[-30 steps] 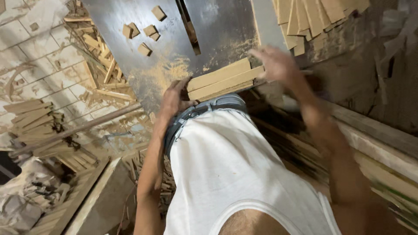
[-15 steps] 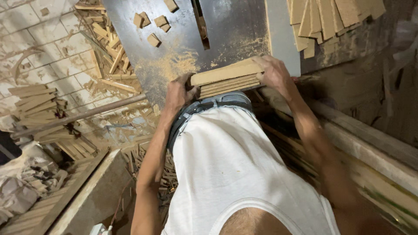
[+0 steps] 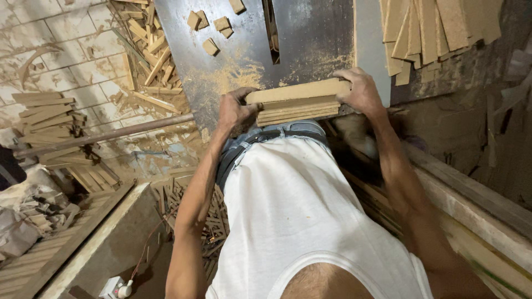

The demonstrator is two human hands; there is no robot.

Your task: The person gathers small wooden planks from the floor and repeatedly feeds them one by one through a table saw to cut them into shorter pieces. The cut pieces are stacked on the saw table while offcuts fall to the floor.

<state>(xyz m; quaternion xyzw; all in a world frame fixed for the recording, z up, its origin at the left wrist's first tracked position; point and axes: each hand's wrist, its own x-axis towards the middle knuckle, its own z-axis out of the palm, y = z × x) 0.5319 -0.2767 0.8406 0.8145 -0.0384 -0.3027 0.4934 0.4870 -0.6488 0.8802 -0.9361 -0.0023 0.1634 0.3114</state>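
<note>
Loose pale wooden offcuts (image 3: 145,61) litter the floor past the dark metal saw table's (image 3: 310,39) left edge. At its near edge, the left hand (image 3: 234,111) and right hand (image 3: 363,91) clamp the ends of a stack of tan wooden boards (image 3: 299,102), apparently squaring it; pushing it bladeward likely needs level, steady pressure.

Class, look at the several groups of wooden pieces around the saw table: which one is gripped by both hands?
The stack of flat boards at the table's near edge, with the left hand and right hand at its ends; the other groups lie untouched.
</note>
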